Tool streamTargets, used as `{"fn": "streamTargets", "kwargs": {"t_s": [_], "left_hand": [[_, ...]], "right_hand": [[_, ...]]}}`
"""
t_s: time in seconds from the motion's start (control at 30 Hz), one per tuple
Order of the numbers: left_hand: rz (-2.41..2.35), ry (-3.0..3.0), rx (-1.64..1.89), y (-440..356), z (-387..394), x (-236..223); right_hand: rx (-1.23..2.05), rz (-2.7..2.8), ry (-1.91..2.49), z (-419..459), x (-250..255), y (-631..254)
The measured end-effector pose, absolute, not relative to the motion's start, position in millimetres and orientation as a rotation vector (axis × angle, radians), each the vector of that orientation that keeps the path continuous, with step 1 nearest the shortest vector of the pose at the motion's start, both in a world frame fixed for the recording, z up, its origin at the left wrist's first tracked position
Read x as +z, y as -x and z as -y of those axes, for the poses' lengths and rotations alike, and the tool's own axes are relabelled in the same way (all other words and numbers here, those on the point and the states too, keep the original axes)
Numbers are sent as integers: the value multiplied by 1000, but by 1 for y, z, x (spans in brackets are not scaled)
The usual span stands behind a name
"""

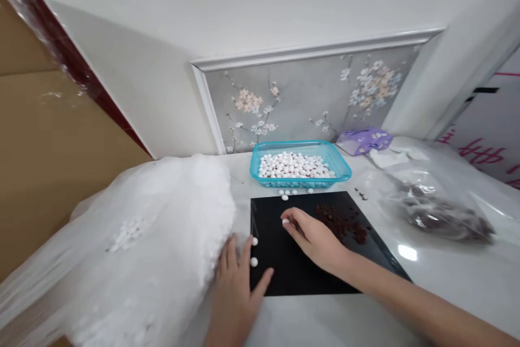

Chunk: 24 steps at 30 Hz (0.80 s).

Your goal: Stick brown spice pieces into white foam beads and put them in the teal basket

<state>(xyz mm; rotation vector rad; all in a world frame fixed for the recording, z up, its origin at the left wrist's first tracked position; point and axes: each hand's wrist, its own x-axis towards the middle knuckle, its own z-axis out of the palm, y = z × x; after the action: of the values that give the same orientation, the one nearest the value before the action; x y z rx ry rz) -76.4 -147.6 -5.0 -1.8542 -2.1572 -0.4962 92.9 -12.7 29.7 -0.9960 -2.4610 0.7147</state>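
1. The white marble-look tabletop (pixel 325 317) is stretching under everything, with a black board (pixel 280 276) lying on it.
2. The left hand (pixel 235 298) is pressing, fingers spread wide, against a bulging clear plastic bag (pixel 162 239) of white balls, just beside two loose balls (pixel 254 262).
3. The right hand (pixel 312 236) is reaching across the board, its fingers (pixel 294 222) narrowly pinching a white ball (pixel 285 221), near brown pieces (pixel 341 225).
4. Farther back, a turquoise basket (pixel 266 155) is holding more white balls (pixel 294 165), and a bag of brown pieces (pixel 436 211) is lying to the right, below a blossom-painted wall panel (pixel 312 98).

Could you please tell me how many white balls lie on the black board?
2. One white ball and another lie at the black board's left edge, by the left hand. The right hand pinches a third. Hands may hide others.
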Motion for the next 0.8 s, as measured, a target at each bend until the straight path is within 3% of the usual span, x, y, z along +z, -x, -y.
{"fn": "streamTargets", "kwargs": {"t_s": [0.13, 0.4, 0.67, 0.8], "left_hand": [[2247, 1825, -449, 81, 129, -5], [2297, 2067, -170, 72, 84, 14], [2253, 2231, -669, 27, 28, 13], [2270, 2196, -883, 18, 11, 9]], "right_hand": [[803, 2441, 1017, 33, 16, -128], [604, 2651, 930, 32, 5, -134], [775, 2359, 998, 28, 6, -142], [747, 2124, 1246, 14, 9, -153]]}}
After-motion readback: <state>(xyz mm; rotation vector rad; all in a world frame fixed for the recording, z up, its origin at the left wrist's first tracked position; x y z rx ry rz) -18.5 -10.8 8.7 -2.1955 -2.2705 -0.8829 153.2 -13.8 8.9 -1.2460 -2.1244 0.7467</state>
